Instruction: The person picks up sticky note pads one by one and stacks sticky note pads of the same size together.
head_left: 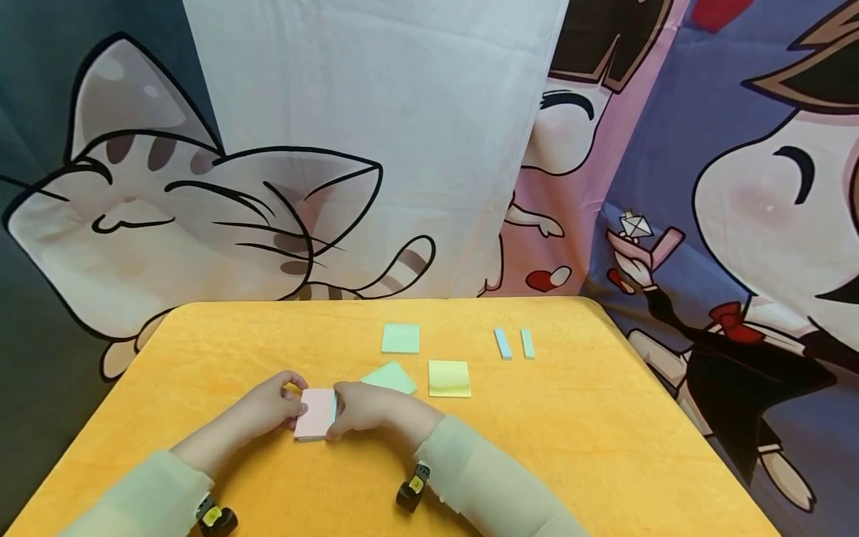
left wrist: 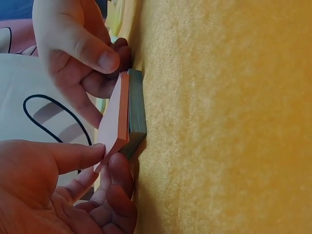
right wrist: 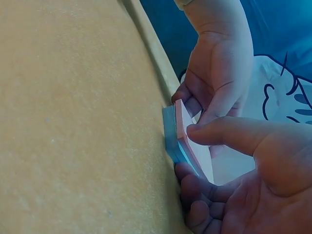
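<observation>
A pink sticky-note pad (head_left: 314, 415) lies on top of a blue pad (right wrist: 170, 130), the two slightly out of line, low over the yellow table at its left part. My left hand (head_left: 277, 404) pinches the pink pad's left side, thumb on its top face. On the opposite side, my right hand (head_left: 365, 407) grips the stack, its thumb against the pink pad and its fingers at the blue one's side. From the left wrist, the pink pad's edge looks orange, with a narrow gap opening above the blue pad.
Just beyond the right hand lies a green sticky-note pad (head_left: 391, 377), turned at an angle. Another green pad (head_left: 400, 338) is farther back, a yellow pad (head_left: 450, 379) to the right. Two narrow strips, blue (head_left: 502, 344) and green (head_left: 527, 344), lie at back right. A cartoon-printed cloth (head_left: 403, 112) hangs behind the table.
</observation>
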